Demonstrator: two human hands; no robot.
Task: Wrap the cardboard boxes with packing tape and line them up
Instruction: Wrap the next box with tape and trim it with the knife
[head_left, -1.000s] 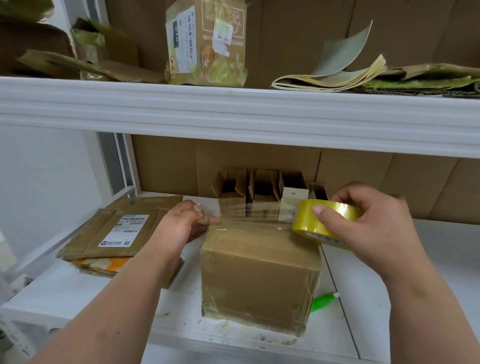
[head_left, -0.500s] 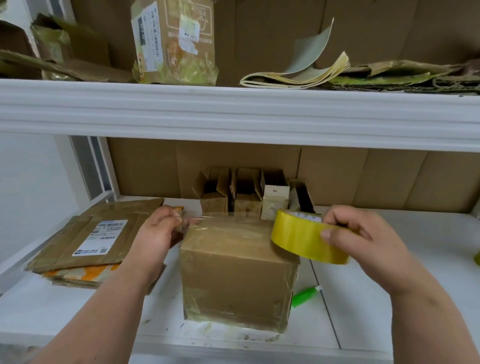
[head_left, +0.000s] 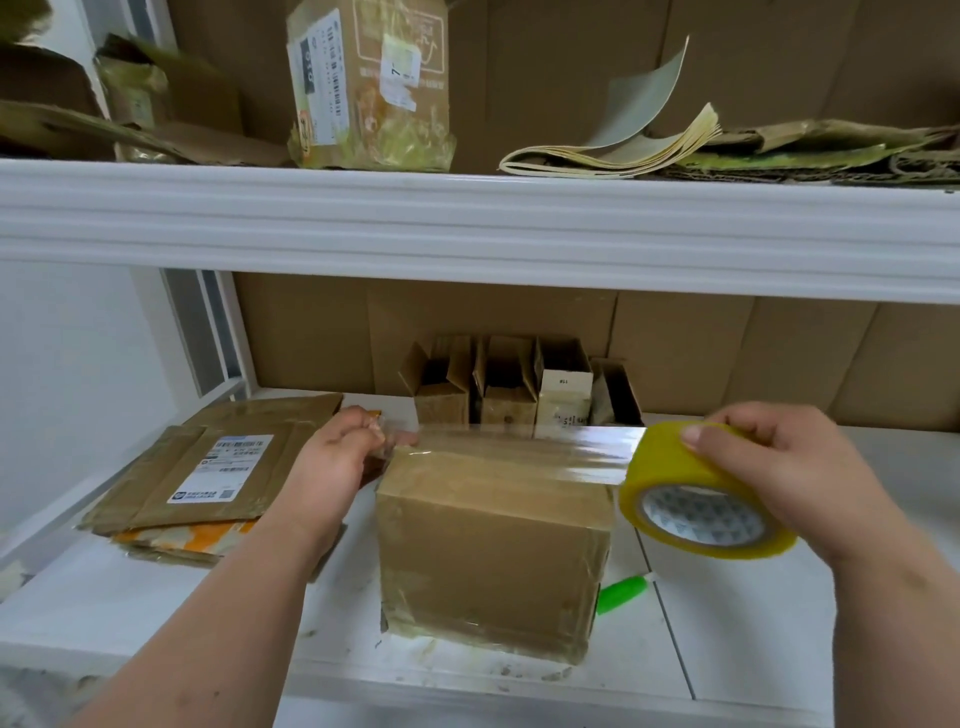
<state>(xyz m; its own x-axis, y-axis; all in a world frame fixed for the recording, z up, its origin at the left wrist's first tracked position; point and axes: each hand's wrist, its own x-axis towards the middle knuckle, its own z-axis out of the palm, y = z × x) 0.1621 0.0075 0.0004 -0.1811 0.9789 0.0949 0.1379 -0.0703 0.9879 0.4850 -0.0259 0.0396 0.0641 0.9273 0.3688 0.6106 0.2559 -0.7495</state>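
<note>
The cardboard box (head_left: 493, 551) stands near the front edge of the lower shelf (head_left: 753, 649). Your left hand (head_left: 337, 462) pinches the free tape strip (head_left: 524, 447) end at the box's top left edge; your right hand (head_left: 779, 478) grips the yellow tape roll (head_left: 696, 499) just beyond its right edge.

The tape roll (head_left: 696, 486) is showing translucent yellow, its core (head_left: 702, 514) white with a grey repeated print. The box (head_left: 493, 551) left of the roll is looking plain brown under glossy clear tape. A bright green marker (head_left: 621, 593) is lying below the roll on the white shelf (head_left: 753, 623).
</note>
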